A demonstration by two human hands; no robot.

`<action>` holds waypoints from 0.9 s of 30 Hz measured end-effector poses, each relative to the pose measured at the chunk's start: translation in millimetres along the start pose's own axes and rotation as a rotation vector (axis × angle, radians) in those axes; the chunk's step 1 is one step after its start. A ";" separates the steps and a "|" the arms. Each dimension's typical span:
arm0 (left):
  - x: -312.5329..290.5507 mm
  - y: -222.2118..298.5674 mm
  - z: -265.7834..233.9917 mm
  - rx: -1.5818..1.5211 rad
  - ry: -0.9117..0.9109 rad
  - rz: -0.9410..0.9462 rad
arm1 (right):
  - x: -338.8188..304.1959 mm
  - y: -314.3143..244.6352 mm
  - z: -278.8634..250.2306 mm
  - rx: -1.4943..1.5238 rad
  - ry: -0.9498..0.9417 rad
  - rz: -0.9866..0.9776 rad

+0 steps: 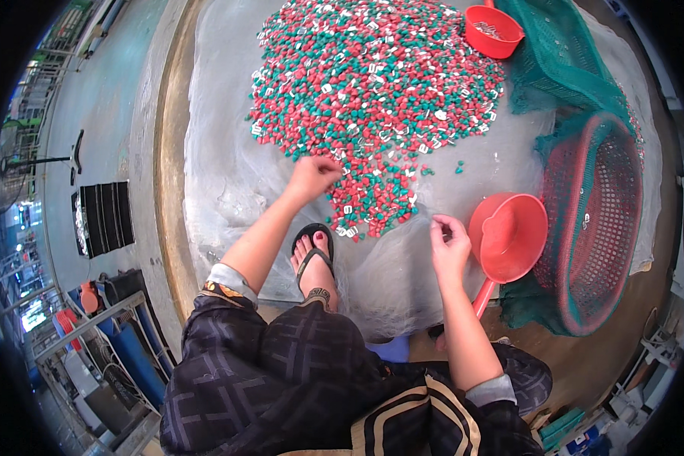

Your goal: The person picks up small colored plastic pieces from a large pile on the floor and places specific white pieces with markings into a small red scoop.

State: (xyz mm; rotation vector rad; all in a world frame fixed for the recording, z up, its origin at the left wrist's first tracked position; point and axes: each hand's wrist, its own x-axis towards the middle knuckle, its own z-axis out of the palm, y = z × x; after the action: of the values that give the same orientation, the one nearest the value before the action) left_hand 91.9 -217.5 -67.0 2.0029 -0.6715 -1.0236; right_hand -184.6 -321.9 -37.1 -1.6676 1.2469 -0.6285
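In a workshop, we are viewing a pale sheet (224, 156) from above. Our left hand (315, 179) is resting at the left edge of a tongue of red and green bits (372, 196), its fingers bent together; whether they are pinching a bit, we are not able to tell. The tongue is lying just right of this nearer hand, its long axis running from the pile (372, 80) toward our foot (313, 270). Our right hand (450, 239) is hovering well to the tongue's right, fingers curled in; here too we are not making out anything held. Just beside it, a red scoop (523, 242) is lying, handle toward us. Farther right, a basket (602, 251) is standing tilted; beyond, a net (558, 83) and a second scoop (490, 49) are bordering the pile.
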 end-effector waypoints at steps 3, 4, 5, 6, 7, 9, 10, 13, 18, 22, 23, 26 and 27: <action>-23.0 -9.4 26.5 0.354 -0.048 0.102 | -3.4 -3.7 24.7 -0.151 -0.192 -0.004; -27.7 -11.5 34.1 0.452 -0.043 0.135 | -4.6 -1.2 33.8 -0.171 -0.273 -0.021; -31.3 -16.2 39.7 0.555 -0.037 0.166 | -6.3 1.9 45.0 -0.187 -0.358 -0.040; -32.6 -30.7 47.2 0.597 0.044 0.257 | -8.9 1.6 55.1 -0.233 -0.439 -0.052; -33.4 -30.9 46.8 0.553 0.039 0.248 | -11.1 2.9 64.1 -0.288 -0.467 -0.147; -31.5 -29.0 43.7 0.467 0.027 0.231 | -14.8 8.7 78.9 -0.395 -0.520 -0.337; -29.6 -32.6 39.1 0.304 0.031 0.261 | -15.3 11.5 83.4 -0.464 -0.567 -0.314; -30.5 -36.5 27.2 -0.074 -0.058 0.043 | -8.1 17.2 87.4 -0.634 -0.425 -0.328; -53.5 -44.7 29.0 0.135 -0.314 0.155 | -1.7 18.0 79.3 -0.749 -0.303 -0.254; -61.3 -40.7 39.9 0.326 -0.142 0.253 | -6.4 10.6 84.6 -0.743 -0.347 -0.293; -60.0 -37.3 42.5 0.348 -0.051 0.279 | -6.7 11.3 87.6 -0.755 -0.352 -0.304; -51.7 -32.2 46.3 0.468 0.139 0.378 | -5.5 14.1 97.6 -0.767 -0.307 -0.311; -47.8 -31.4 45.9 0.518 0.188 0.416 | -4.8 14.1 100.3 -0.766 -0.282 -0.309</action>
State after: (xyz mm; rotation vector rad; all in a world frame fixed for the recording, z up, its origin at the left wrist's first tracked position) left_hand 31.1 -183.4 -89.6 2.2142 -1.2802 -0.4317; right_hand -110.5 -280.9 -92.9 -2.5109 1.0898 -0.0564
